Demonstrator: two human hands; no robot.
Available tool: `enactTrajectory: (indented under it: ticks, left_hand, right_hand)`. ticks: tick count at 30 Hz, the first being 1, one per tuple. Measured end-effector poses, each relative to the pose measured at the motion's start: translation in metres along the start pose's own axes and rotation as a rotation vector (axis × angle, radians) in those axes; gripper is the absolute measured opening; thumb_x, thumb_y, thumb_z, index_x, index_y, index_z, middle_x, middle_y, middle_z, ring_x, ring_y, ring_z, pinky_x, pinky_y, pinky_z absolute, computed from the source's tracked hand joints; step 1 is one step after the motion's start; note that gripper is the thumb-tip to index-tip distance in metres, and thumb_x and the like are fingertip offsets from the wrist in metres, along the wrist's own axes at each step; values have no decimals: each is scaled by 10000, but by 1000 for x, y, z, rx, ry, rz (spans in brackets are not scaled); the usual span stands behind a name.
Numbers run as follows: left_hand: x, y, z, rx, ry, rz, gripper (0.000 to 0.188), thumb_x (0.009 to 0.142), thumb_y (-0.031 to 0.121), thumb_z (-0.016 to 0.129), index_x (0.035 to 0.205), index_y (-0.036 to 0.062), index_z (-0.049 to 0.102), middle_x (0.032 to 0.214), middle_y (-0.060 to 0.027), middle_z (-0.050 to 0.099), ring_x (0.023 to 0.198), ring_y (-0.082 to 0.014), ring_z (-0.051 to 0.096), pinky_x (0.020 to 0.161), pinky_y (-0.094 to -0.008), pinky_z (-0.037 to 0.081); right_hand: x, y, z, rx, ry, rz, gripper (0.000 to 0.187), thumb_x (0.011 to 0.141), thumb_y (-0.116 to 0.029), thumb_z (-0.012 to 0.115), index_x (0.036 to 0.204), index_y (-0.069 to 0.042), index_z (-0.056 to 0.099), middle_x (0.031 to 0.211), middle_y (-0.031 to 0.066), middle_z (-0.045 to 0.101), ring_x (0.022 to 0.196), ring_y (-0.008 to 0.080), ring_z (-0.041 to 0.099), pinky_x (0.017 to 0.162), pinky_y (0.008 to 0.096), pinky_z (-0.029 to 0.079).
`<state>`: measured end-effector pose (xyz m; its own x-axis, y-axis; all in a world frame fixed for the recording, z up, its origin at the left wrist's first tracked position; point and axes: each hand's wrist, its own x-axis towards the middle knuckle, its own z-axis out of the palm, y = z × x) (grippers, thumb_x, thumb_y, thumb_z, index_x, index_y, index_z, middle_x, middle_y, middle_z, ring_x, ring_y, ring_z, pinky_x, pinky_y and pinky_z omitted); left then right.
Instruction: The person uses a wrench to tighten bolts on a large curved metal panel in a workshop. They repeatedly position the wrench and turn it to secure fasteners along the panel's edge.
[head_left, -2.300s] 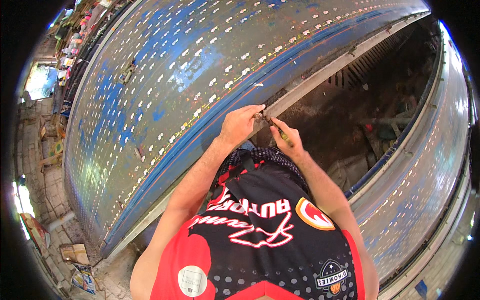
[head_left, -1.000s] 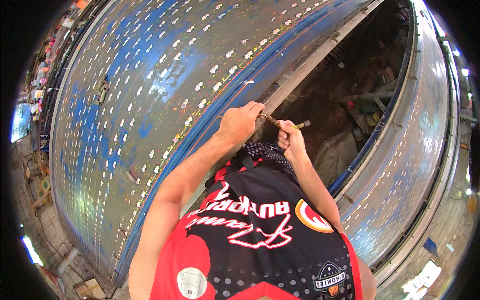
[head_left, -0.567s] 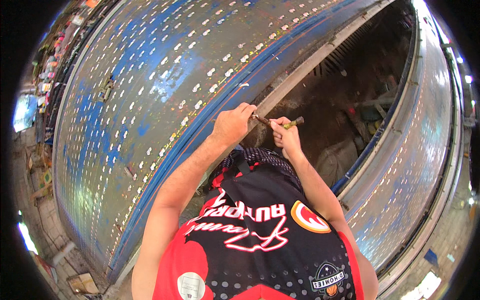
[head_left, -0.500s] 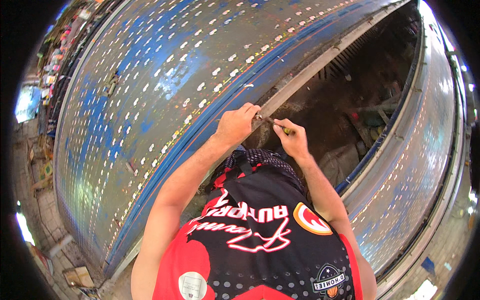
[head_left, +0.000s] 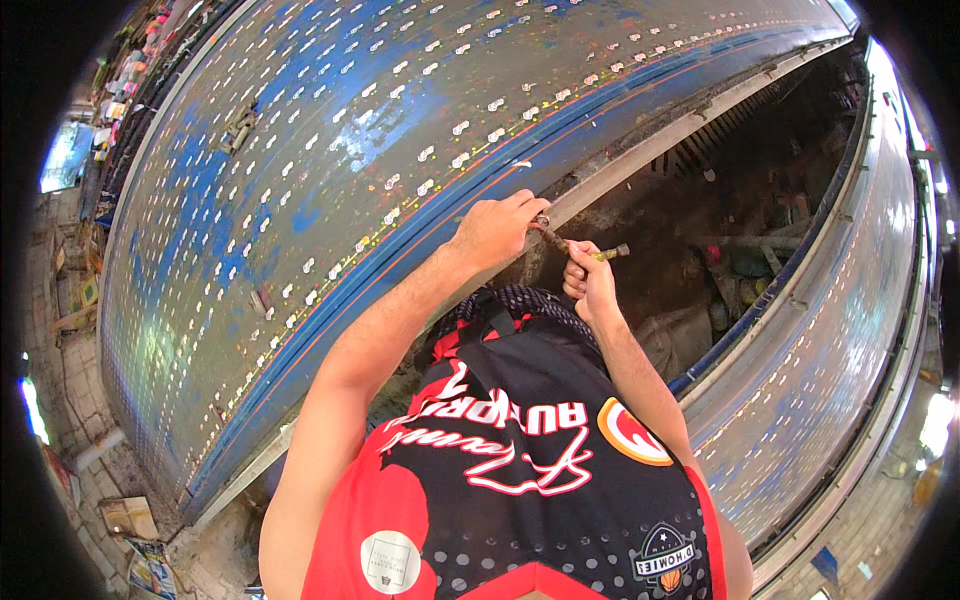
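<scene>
A long table (head_left: 330, 215) with a grey, blue-stained top and rows of white printed shapes lies to my left. My left hand (head_left: 497, 230) is at its metal edge rail (head_left: 640, 155), fingers closed round a small metal fitting (head_left: 541, 220). Just right of it and a little nearer, my right hand (head_left: 590, 281) is closed on a tool (head_left: 609, 254) with a yellowish handle and a metal end. Its dark, rusty-looking shaft runs from the right hand up to the fitting. The fingers partly hide the tool, so its exact kind is unclear.
A second printed table (head_left: 815, 340) stands to the right, with a dark pipe (head_left: 765, 280) along its near side. Between the tables is a dark gap with dim clutter (head_left: 740, 260). A small object (head_left: 240, 128) lies on the left table.
My right hand has turned, and the tool's yellowish handle now sticks out to the right with more of its shaft showing. The left hand stays at the fitting. The view has shifted slightly.
</scene>
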<state>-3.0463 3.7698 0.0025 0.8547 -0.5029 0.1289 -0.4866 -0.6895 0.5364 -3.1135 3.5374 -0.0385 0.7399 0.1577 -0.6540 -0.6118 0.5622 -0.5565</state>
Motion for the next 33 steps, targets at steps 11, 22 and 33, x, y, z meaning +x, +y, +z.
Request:
enactTrajectory:
  ticks: [11, 22, 33]
  left_hand:
    - [7, -10, 3, -69, -28, 21, 344, 962, 107, 690, 1305, 127, 675, 1189, -81, 718, 981, -352, 736, 770, -474, 608]
    - [-1, -5, -9, -146, 14, -12, 295, 977, 103, 688, 1268, 126, 643, 1218, -63, 704, 963, -362, 738, 737, -479, 608]
    - [-42, -93, -53, 233, 163, -226, 328, 920, 279, 802, 1204, 135, 727, 1414, -30, 679, 884, -339, 783, 729, -479, 631]
  right_hand:
    - [18, 12, -17, 642, -165, 483, 161, 1113, -237, 613, 999, -123, 615, 626, -58, 414, 457, 56, 327, 372, 229, 253]
    - [7, 18, -1, -706, -6, -773, 198, 1004, -124, 766, 1149, 10, 771, 1033, 52, 782, 891, 122, 686, 822, 284, 537]
    - [6, -6, -34, 338, 215, -211, 158, 1080, -267, 651, 967, -164, 612, 614, -61, 401, 472, 76, 327, 427, 261, 260]
